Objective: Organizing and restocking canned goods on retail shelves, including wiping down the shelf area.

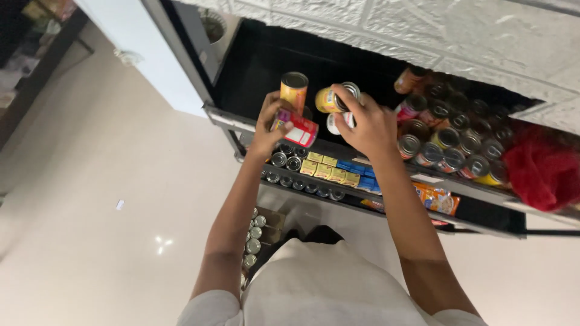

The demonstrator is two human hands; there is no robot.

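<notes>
A red-and-white labelled metal can [296, 128] is grasped in the left hand [270, 130], lying tilted with its long axis running left to right, just above the front rail of the black metal shelf [338, 151]. A yellow-labelled metal can [334, 99] is clasped by the right hand [368, 124], tipped on its side with its silver end turned far and right. An orange-and-yellow upright can [293, 90] is seen standing just beyond the left hand, nearer to it than to the right. To the right, a cluster of silver-topped cans [450, 136] is packed, with a red cloth bundle [541, 169] beyond. Yellow and blue small boxes [341, 172] are ranged on the lower tier.
</notes>
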